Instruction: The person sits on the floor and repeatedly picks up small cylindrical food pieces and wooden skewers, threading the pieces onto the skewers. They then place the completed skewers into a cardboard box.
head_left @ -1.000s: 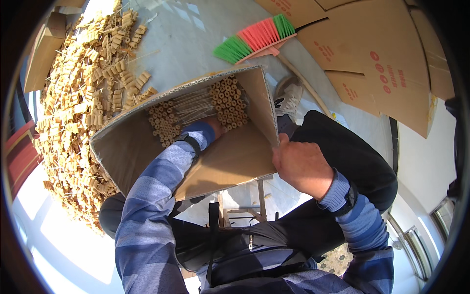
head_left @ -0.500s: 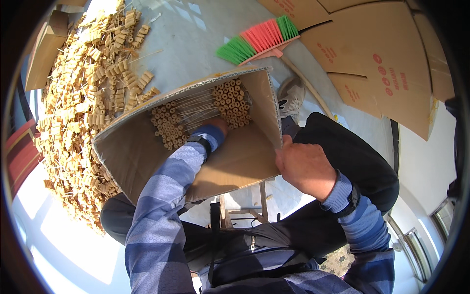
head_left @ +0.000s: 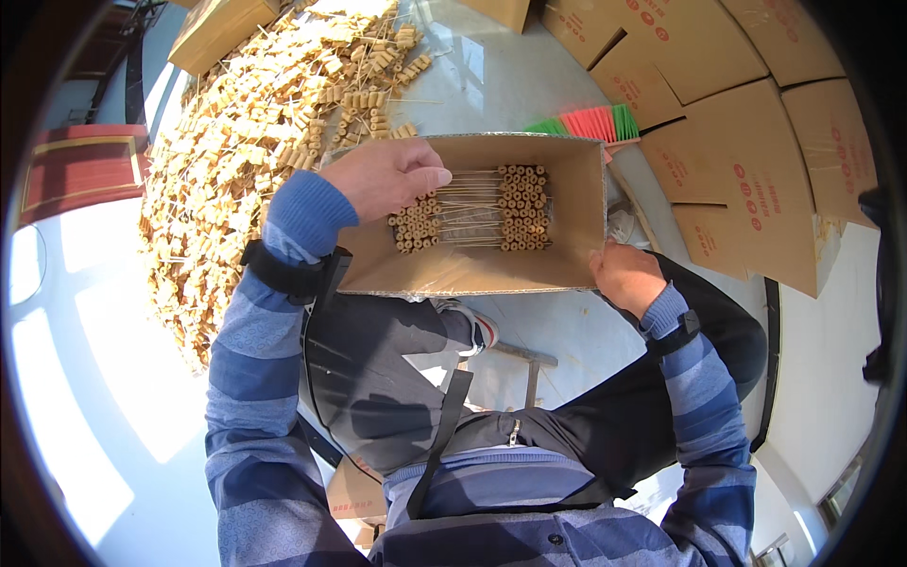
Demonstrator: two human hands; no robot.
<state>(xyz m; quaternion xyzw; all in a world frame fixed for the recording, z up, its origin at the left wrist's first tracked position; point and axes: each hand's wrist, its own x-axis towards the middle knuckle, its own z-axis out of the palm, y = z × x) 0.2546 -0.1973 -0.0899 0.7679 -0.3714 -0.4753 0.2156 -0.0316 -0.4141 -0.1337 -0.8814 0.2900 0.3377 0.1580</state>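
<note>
An open cardboard box (head_left: 576, 203) rests tilted by my lap, its mouth facing me. Inside lie skewers (head_left: 470, 213) threaded with tan, hollow, tube-like pieces, stacked in two blocks with the bare thin sticks running between them. My left hand (head_left: 387, 180) hovers over the left end of the box, above the left block, its thumb pointing right; the hand looks loosely open, and its lower fingers are partly hidden. With closed fingers my right hand (head_left: 628, 277) grips the box's right rim near the front corner.
A big heap of the same skewers (head_left: 246, 142) spreads at the left. Behind the box lies a broom (head_left: 595, 123) with green and red bristles. Flattened cartons (head_left: 746, 189) lean at the right, another carton (head_left: 222, 33) stands at the far left, near a dark red panel (head_left: 80, 175).
My left hand has come up out of the box to its left end. The box has turned more level and shifted right. My right hand still holds its rim.
</note>
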